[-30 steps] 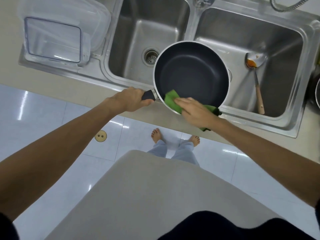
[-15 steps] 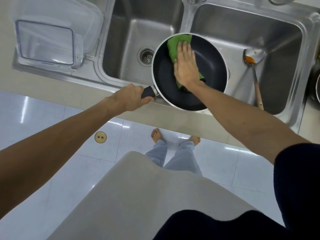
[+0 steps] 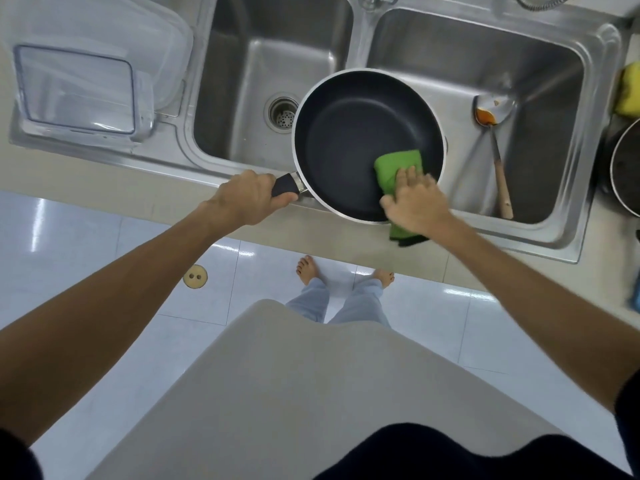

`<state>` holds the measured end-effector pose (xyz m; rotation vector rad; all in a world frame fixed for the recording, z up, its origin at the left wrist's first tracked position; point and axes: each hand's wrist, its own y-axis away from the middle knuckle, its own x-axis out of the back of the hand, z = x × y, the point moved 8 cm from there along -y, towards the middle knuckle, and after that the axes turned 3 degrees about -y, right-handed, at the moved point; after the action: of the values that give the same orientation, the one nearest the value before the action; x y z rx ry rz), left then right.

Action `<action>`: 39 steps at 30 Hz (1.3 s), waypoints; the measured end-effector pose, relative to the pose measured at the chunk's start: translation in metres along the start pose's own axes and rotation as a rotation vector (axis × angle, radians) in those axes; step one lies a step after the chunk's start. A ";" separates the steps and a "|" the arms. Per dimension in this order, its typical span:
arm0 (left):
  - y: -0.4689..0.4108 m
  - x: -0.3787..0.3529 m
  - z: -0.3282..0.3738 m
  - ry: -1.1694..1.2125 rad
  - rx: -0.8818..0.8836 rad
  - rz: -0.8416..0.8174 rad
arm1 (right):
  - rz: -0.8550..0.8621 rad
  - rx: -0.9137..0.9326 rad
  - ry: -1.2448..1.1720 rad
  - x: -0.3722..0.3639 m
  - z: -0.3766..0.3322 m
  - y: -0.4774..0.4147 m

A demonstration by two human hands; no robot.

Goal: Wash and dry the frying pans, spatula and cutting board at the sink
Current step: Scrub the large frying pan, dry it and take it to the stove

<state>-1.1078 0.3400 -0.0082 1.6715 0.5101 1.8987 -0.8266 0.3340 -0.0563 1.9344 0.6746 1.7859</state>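
While we are looking down through the head camera at the double-basin stainless steel sink (image 3: 359,46), our left hand (image 3: 247,197) is gripping the black handle (image 3: 284,186) of the round dark non-stick frying pan (image 3: 346,140) with a bright metal rim, fingers curled round it. We are holding the frying pan above the divider between the two basins, its near edge reaching over the beige counter (image 3: 104,181); whether it is touching the sink we cannot tell. Our right hand (image 3: 415,202), a little blurred, is lying flat with straightened fingers on the folded green cloth (image 3: 398,166), pressing it against the pan's inner wall at the near right side; one end of the cloth is hanging over the rim beneath our wrist. A metal spatula with a wooden handle (image 3: 503,188), its head smeared with orange residue, is lying in the right basin. A clear plastic container (image 3: 76,84) is sitting on the drainboard to the left, a yellow sponge (image 3: 628,90) and the edge of a second dark pan (image 3: 625,168) are showing at the far right, and our bare feet (image 3: 306,271) are standing on white floor tiles (image 3: 86,244).
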 end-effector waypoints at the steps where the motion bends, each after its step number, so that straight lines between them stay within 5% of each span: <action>1: -0.001 0.001 0.001 0.006 -0.001 -0.005 | -0.032 0.001 -0.090 -0.008 -0.018 0.014; 5: -0.005 0.005 0.008 0.026 0.008 0.007 | -0.060 0.104 -0.442 -0.005 -0.104 0.022; 8: -0.003 0.006 0.005 0.049 0.030 0.003 | 0.027 0.144 -0.452 0.003 -0.114 0.018; 13: -0.001 0.003 0.001 0.069 0.047 -0.051 | 0.295 0.210 -0.166 -0.004 -0.036 0.024; 18: -0.001 0.006 0.006 0.102 0.017 -0.112 | 0.214 0.162 0.258 0.016 0.034 -0.053; 21: -0.003 0.003 0.001 0.109 0.031 -0.167 | 0.269 0.231 0.307 0.038 0.026 -0.097; 32: 0.000 0.010 0.013 0.007 0.040 -0.140 | 0.500 0.173 -0.335 0.063 -0.081 -0.124; 37: -0.004 0.017 0.008 -0.017 0.030 -0.088 | 0.290 0.384 -0.686 0.035 -0.129 -0.076; 39: -0.005 0.018 0.005 -0.007 0.022 -0.083 | 0.234 0.541 -0.614 0.016 -0.121 -0.043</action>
<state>-1.1031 0.3544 0.0034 1.6447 0.5906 1.8336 -0.9491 0.3756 -0.0597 2.8370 0.7753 1.0557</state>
